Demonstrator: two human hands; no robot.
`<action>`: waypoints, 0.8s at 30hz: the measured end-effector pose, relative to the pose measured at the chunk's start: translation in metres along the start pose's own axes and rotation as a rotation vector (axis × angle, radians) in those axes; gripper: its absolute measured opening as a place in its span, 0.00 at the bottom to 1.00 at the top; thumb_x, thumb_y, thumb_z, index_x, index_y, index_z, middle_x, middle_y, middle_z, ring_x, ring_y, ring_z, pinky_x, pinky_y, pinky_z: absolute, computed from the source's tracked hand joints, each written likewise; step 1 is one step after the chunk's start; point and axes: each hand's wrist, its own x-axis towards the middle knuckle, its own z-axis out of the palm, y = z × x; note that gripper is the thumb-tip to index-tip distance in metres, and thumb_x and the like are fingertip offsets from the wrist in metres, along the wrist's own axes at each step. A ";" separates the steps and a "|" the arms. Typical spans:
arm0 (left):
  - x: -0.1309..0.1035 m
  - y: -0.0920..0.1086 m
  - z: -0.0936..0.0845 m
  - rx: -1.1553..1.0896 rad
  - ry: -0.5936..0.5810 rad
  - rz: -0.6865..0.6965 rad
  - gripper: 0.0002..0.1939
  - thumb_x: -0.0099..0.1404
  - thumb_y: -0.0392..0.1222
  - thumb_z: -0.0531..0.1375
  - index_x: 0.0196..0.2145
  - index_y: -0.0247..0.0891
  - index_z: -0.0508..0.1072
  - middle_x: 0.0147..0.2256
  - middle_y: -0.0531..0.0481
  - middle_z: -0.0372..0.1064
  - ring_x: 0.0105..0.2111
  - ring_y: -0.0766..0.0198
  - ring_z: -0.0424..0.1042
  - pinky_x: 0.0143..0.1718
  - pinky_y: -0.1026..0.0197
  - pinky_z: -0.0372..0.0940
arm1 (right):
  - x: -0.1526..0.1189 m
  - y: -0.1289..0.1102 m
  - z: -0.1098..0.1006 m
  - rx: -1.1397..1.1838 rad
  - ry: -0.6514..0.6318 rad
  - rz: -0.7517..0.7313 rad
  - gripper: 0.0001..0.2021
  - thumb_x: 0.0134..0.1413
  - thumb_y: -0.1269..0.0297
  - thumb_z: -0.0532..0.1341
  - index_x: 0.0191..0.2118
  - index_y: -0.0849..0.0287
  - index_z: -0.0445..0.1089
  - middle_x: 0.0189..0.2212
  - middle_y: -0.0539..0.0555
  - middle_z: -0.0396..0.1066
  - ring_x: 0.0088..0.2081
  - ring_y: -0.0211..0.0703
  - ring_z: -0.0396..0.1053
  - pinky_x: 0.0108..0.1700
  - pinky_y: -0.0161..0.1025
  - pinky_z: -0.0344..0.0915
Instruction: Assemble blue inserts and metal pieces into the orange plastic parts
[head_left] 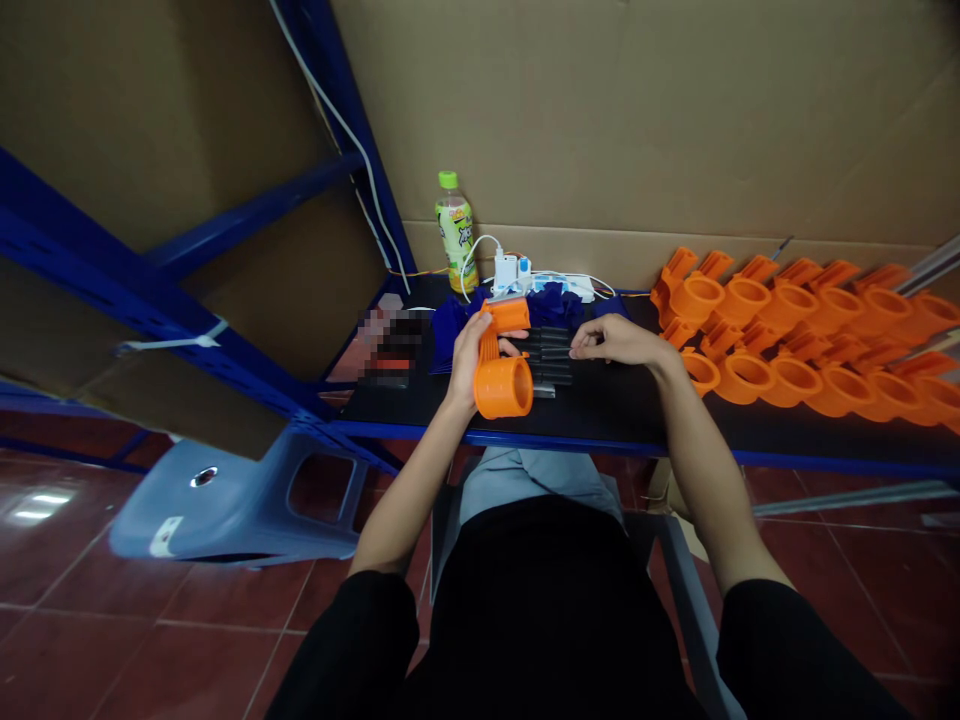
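Black tabletop (592, 415), bottle (457, 235), blue stool (247, 500)

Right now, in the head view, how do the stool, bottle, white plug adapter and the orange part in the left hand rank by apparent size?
1. Stool
2. Orange part and bottle: too close to rank
3. White plug adapter
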 end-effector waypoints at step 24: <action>-0.008 -0.007 0.004 0.262 -0.080 0.126 0.23 0.63 0.57 0.70 0.47 0.38 0.75 0.33 0.47 0.82 0.21 0.66 0.76 0.26 0.64 0.69 | -0.007 -0.004 -0.007 0.254 0.173 -0.179 0.23 0.48 0.42 0.73 0.39 0.57 0.77 0.28 0.51 0.72 0.32 0.39 0.69 0.30 0.36 0.64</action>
